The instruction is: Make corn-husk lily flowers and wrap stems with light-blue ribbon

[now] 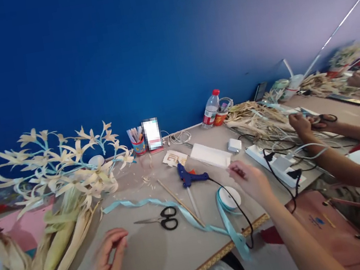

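Observation:
My left hand (pixel 110 266) hovers over the front left of the table, thumb and fingertips drawn together, with nothing visible between them. Black-handled scissors (pixel 168 218) lie to its right, blades pointing toward it. My right hand (pixel 252 181) is closed near the right end of a white paper packet (pixel 210 155); whether the fingertips hold anything cannot be made out. A blue glue gun (pixel 190 177) lies left of that hand, and a ribbon spool (pixel 231 196) is just below it. Light blue ribbon (pixel 153 201) winds across the table, past a thin stick (pixel 177 200).
Pale husk flowers (pixel 77 159) and corn husks (pixel 54 252) fill the left. Along the back stand a pen cup (pixel 139 146), a phone (pixel 152 134) and a bottle (pixel 210 109). A power strip (pixel 271 165) with cords lies right, beside another person's hands (pixel 301 126) with scissors.

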A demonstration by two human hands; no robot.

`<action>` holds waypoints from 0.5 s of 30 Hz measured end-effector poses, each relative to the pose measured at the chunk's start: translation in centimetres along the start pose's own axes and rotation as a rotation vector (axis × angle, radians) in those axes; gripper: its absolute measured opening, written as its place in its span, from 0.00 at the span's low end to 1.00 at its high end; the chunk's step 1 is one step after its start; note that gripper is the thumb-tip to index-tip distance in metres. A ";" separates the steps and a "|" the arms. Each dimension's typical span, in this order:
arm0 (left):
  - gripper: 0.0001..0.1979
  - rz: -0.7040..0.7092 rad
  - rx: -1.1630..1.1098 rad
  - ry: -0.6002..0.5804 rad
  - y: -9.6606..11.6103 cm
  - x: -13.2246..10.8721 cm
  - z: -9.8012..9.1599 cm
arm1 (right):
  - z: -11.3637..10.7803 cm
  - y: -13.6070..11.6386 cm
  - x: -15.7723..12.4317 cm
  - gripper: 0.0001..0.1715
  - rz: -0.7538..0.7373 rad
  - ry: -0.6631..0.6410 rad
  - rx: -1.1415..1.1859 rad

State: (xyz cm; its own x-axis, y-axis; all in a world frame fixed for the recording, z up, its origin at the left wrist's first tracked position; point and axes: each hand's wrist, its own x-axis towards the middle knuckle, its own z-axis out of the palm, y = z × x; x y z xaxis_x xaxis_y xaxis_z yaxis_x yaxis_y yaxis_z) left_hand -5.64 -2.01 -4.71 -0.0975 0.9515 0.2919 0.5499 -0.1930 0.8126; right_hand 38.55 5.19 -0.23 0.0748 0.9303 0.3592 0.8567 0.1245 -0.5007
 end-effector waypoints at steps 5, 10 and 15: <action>0.08 0.025 -0.135 -0.249 2.6 1.0 2.7 | 0.1 1.9 -0.2 0.13 0.123 0.037 0.012; 0.08 0.142 -0.117 -0.429 5.3 2.2 4.5 | 1.8 3.2 1.3 0.10 0.233 -0.171 0.137; 0.08 0.124 -0.094 -0.415 4.8 2.0 5.0 | 3.7 4.9 3.5 0.08 0.250 -0.228 0.175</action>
State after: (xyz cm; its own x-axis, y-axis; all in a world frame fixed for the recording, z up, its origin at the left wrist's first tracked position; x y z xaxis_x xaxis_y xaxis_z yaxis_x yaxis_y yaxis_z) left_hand 0.97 0.13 -2.80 0.3166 0.9317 0.1781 0.4569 -0.3143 0.8321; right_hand 41.07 10.37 -4.35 0.1382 0.9898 0.0340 0.7247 -0.0776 -0.6847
